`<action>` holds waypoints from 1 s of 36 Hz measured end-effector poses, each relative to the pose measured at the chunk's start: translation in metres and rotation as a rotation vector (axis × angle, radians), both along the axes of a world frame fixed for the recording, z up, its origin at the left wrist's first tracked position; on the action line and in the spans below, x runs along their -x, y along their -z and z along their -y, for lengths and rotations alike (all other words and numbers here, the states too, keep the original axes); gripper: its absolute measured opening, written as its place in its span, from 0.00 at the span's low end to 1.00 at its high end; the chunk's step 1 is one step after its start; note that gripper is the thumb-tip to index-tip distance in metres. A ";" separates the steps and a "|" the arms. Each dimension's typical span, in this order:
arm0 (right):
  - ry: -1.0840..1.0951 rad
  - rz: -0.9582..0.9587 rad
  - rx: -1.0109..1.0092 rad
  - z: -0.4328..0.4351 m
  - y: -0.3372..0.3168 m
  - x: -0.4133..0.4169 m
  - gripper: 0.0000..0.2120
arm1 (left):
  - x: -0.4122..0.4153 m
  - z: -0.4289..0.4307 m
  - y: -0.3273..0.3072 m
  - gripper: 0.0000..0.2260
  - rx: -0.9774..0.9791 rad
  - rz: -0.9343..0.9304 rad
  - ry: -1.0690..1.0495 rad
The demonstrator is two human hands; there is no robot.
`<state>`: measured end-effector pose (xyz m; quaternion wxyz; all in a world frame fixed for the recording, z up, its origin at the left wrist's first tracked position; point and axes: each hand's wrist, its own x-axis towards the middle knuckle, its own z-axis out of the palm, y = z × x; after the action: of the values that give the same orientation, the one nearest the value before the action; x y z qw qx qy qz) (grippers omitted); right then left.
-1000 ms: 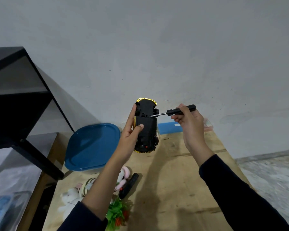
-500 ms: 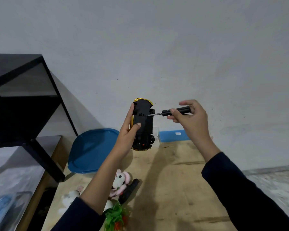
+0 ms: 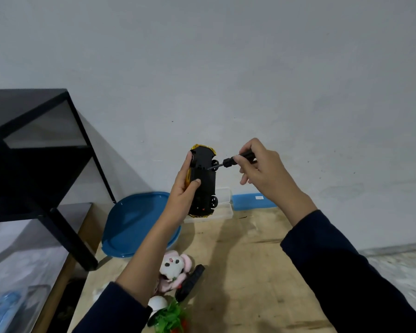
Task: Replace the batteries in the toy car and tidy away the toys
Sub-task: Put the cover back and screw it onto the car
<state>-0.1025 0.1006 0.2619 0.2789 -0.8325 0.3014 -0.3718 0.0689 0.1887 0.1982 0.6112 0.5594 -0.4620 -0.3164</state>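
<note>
A yellow toy car (image 3: 203, 181) is held upright in the air with its black underside facing me, gripped along its left side by my left hand (image 3: 184, 191). My right hand (image 3: 262, 169) pinches a small black screwdriver (image 3: 231, 161) by the handle. The screwdriver's metal tip touches the upper part of the car's underside. A pink and white plush toy (image 3: 174, 266) lies on the wooden table (image 3: 250, 272) below my left forearm, beside a black oblong object (image 3: 190, 282) and a green plastic plant toy (image 3: 171, 318).
A blue lid (image 3: 135, 224) covers a container at the table's back left. A clear plastic box (image 3: 223, 205) and a blue flat object (image 3: 252, 200) sit against the grey wall. A black metal shelf frame (image 3: 58, 188) stands to the left.
The view has tilted upward, so the car and hands sit lower against the wall. My right hand's fingers have shifted forward along the screwdriver handle while the tip stays on the car.
</note>
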 end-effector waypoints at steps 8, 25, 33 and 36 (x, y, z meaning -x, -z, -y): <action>0.052 0.080 -0.132 0.003 0.009 -0.007 0.04 | -0.002 0.001 0.006 0.28 -0.016 -0.039 0.023; 0.111 0.203 -0.232 0.001 0.002 -0.010 0.08 | -0.006 0.011 0.005 0.28 0.003 -0.003 0.039; 0.127 0.160 -0.255 0.000 0.011 -0.006 0.09 | -0.007 0.010 0.009 0.28 0.004 -0.029 0.033; 0.144 0.194 -0.313 -0.002 0.011 -0.006 0.14 | -0.008 0.009 0.010 0.28 0.005 -0.042 0.033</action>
<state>-0.0963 0.1025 0.2506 0.4057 -0.7155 0.3859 -0.4177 0.0768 0.1795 0.1885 0.6168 0.5435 -0.4588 -0.3372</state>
